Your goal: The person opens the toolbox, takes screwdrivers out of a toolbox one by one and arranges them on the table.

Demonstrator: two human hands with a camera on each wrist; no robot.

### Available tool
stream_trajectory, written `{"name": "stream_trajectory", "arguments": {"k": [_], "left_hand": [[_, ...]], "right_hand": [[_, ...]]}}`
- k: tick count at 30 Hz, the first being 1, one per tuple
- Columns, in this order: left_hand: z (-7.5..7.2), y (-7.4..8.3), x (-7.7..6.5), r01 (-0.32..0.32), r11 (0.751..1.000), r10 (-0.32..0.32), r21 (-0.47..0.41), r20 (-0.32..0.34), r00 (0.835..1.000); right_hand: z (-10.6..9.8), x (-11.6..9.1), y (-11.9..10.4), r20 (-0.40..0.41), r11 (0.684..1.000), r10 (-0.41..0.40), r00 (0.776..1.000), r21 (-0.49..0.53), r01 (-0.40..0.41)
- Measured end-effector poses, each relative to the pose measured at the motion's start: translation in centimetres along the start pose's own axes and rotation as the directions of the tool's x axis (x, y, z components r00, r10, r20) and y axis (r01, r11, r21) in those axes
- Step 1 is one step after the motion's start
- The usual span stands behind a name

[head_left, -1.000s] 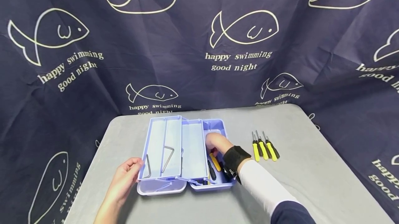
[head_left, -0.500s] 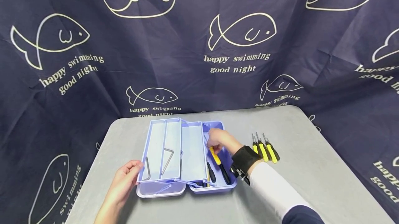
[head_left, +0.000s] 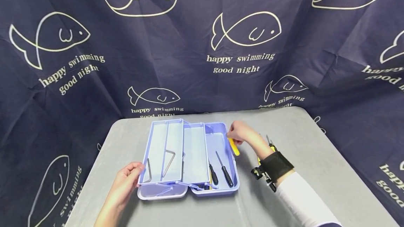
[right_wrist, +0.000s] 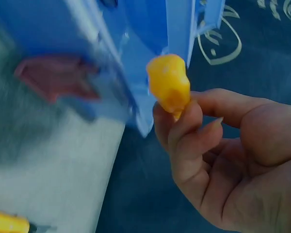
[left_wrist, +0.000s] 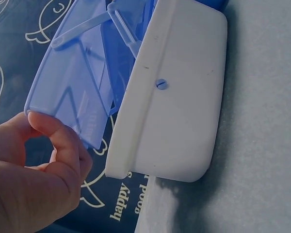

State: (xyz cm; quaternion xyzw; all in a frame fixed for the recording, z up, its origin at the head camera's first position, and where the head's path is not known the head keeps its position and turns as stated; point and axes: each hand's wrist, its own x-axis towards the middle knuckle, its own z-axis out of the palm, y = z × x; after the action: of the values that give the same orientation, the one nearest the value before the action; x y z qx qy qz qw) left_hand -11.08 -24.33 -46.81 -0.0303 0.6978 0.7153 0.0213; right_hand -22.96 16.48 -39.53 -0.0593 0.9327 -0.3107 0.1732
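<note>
My left hand [head_left: 124, 185] pinches the left edge of the upper tray [head_left: 157, 142] of a lilac toolbox [head_left: 217, 192]; thumb and forefinger meet at its corner in the left wrist view. Just beyond the box's right wall, my right hand [head_left: 241, 132] pinches a yellow-handled screwdriver [head_left: 234, 147]. Its handle [right_wrist: 169, 80] points at the camera in the right wrist view, while my fingers hide the rest. Two black screwdrivers, one [head_left: 225, 172] fully visible, lie in the box's bottom. Bent hex keys [head_left: 169, 160] lie in the upper tray.
Yellow-and-black screwdrivers [head_left: 271, 146] lie on the grey table [head_left: 300, 157] at the right, partly hidden by my right forearm. The toolbox's folding trays stand spread over its left side. A blurred reddish part [right_wrist: 58, 77] shows on the box's outer wall. Dark fish-print cloth [head_left: 202, 79] hangs behind.
My right hand has lifted the yellow-handled screwdriver out of the box's bottom and carried it right, past the wall. The black screwdriver there is now uncovered. My left hand has stayed on the tray.
</note>
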Motion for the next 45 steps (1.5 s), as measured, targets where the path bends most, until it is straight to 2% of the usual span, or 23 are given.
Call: {"name": "stream_trajectory", "arguments": {"k": [3,8,15,24,34,45], "left_hand": [[-0.2,0.3,0.2,-0.010,1.000,0.010,0.007,0.002,1.000],[-0.4,0.7,0.4,-0.013,1.000,0.013,0.011,-0.002,1.000],[-0.4,0.8,0.5,-0.007,1.000,0.007,0.018,0.004,1.000],[-0.3,0.6,0.3,-0.012,1.000,0.012,0.011,-0.013,1.000],[-0.1,0.1,0.1,0.003,1.000,-0.003,0.008,-0.022,1.000],[0.2,0.1,-0.1,0.002,1.000,-0.002,0.009,-0.025,1.000]], "right_hand": [[-1.2,-0.5,2.1,-0.045,0.999,-0.004,0.999,0.043,0.006],[-2.4,-1.8,5.6,-0.096,0.997,0.035,0.995,0.065,-0.029],[-3.3,-3.5,10.8,-0.154,0.991,0.132,0.979,0.058,-0.124],[-3.6,-4.8,16.1,-0.298,0.987,0.115,0.948,-0.071,-0.143],[-2.8,-5.1,18.7,-0.297,0.970,0.154,0.942,-0.135,-0.201],[-2.2,-5.1,19.6,-0.306,0.962,0.223,0.926,-0.084,-0.260]]}}
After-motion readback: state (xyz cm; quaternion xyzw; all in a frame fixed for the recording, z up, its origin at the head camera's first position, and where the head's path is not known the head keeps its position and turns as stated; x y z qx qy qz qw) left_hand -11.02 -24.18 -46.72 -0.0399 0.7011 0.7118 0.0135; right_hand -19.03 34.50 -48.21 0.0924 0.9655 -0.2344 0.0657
